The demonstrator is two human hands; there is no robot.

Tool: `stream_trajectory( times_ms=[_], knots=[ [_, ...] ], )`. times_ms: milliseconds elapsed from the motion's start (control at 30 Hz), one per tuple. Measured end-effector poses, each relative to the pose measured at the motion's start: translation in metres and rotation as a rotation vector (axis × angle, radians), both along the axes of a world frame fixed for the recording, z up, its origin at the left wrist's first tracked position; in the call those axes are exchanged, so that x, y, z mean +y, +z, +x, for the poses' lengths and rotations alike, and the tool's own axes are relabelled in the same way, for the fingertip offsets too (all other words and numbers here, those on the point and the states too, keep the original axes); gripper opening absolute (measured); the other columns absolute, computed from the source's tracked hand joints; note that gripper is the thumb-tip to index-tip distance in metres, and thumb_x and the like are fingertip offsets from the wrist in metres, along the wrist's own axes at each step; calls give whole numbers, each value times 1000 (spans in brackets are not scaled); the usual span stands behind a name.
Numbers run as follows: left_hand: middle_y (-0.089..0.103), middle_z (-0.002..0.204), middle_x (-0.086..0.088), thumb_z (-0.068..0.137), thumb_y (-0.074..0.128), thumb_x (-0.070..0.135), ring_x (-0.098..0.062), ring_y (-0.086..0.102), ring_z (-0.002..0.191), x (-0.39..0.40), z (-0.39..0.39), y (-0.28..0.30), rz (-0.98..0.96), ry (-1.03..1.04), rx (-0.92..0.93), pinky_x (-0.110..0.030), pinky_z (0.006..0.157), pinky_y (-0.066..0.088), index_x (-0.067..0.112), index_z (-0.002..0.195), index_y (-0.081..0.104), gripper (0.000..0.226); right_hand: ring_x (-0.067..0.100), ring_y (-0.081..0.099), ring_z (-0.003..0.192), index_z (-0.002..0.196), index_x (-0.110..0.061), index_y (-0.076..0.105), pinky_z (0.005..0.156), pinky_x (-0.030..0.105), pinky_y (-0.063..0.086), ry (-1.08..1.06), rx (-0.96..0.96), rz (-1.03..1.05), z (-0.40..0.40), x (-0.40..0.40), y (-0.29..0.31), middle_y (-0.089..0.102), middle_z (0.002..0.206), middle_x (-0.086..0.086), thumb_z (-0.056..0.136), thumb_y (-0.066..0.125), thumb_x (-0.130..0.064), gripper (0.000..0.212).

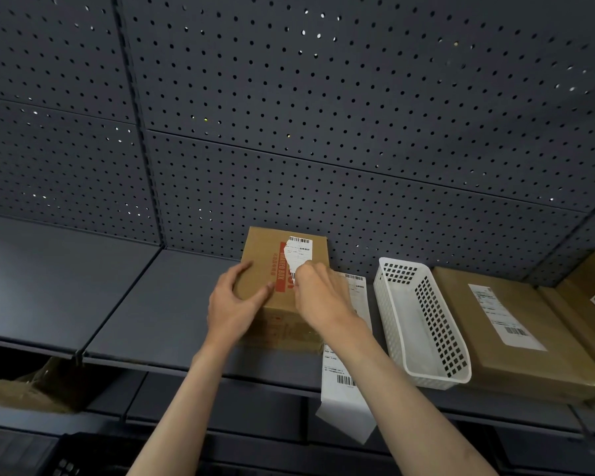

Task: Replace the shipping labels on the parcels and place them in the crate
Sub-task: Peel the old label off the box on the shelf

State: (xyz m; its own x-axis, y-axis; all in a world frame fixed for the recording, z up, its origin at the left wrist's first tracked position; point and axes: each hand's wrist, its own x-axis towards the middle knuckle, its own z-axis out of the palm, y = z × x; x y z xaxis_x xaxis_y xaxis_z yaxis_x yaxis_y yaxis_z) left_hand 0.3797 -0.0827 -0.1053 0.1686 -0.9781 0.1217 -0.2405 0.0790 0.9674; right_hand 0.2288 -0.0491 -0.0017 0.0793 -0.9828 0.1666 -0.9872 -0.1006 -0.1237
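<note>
Head view: the cardboard parcel (282,280) sits on the dark metal shelf (172,304), its far edge close against the pegboard back panel (323,115). Its long axis runs from the person toward the back panel, and the labelled top face points upward. On that face the old shipping label (300,253) is partly torn away: the barcode end still adheres near the far edge, and a ragged torn edge shows lower down, exposing the red printed band (278,269) beneath.

State of the hands: the left hand (235,300) is spread over the near-left corner of the parcel and presses it in place. The right hand (318,292) has its fingertips pinched together on the torn edge of the label.

Just right of the parcel, a fresh white label sheet (344,379) lies on the shelf with its near end hanging over the front edge. Beyond it stands a white perforated plastic crate (423,321), apparently empty, long axis also front to back. Further right lie two more labelled cardboard parcels (516,334).

Progress assessment: early stage. Label removal on the first parcel is incomplete. Remaining: finish peeling, apply the new label, place the parcel in the crate, then repeat for the others.
</note>
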Motion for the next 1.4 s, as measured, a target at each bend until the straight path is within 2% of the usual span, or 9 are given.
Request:
stream_trajectory(
  times_ms=[167, 400, 633, 700, 800, 967, 1067, 1200, 1400],
  knots=[
    [61, 128, 14, 64, 76, 67, -12, 58, 118, -1, 0, -1, 6, 0, -3, -46, 103, 50, 42, 129, 56, 72, 33, 58, 112, 121, -9, 60, 88, 42, 44, 2, 53, 83, 8, 2, 2, 58, 122, 11, 89, 59, 7, 36],
    [62, 125, 13, 69, 79, 60, -12, 59, 115, -1, 1, -1, -8, -2, -19, -45, 101, 52, 40, 128, 57, 66, 36, 62, 108, 133, 0, 51, 85, 43, 49, 8, 133, 146, 13, 2, -5, 51, 127, 17, 91, 59, 5, 43],
    [62, 128, 16, 62, 77, 68, -12, 59, 118, -5, 2, -4, 10, -1, 3, -45, 102, 51, 44, 126, 57, 71, 32, 64, 90, 108, 0, 63, 74, 40, 52, -72, -93, 152, -1, -8, -3, 59, 109, 13, 96, 51, 5, 17],
    [61, 129, 15, 61, 77, 69, -12, 58, 119, -5, 0, -3, 17, -2, 9, -46, 103, 50, 44, 126, 57, 72, 31, 67, 85, 96, -2, 68, 74, 43, 58, -102, -148, 111, -8, -7, -2, 65, 103, 12, 96, 54, 1, 14],
    [61, 126, 17, 61, 77, 67, -11, 59, 117, -4, -1, -3, 19, 6, 18, -44, 102, 51, 45, 124, 57, 69, 30, 70, 89, 97, -10, 76, 79, 44, 61, -109, -185, 113, -10, -5, 4, 71, 103, 9, 93, 66, -14, 11],
    [58, 125, 17, 63, 75, 68, -13, 56, 118, -1, 0, -2, 18, -1, 17, -46, 102, 50, 42, 127, 56, 72, 34, 64, 102, 109, -6, 64, 80, 40, 51, -37, -47, 150, 4, -7, 14, 63, 110, 13, 96, 63, -6, 13],
    [58, 125, 17, 61, 75, 69, -13, 57, 117, 0, -1, -1, 6, -2, 24, -46, 102, 51, 42, 127, 57, 73, 36, 58, 112, 118, -7, 58, 82, 39, 42, -20, 26, 181, 13, -7, 21, 58, 117, 14, 94, 55, 3, 26],
    [60, 124, 16, 59, 73, 69, -11, 58, 115, 1, -1, 0, 0, 7, 26, -44, 101, 51, 40, 127, 58, 75, 36, 54, 122, 128, -7, 55, 95, 41, 43, -4, 95, 237, 26, -8, 22, 56, 130, 16, 96, 52, 1, 34],
    [61, 125, 17, 61, 76, 67, -10, 59, 115, -2, -1, -1, 0, 14, 25, -44, 101, 51, 42, 126, 59, 72, 34, 59, 118, 127, -7, 60, 91, 39, 48, 2, 142, 320, 28, -12, 21, 60, 128, 15, 95, 55, 0, 33]
  ],
)
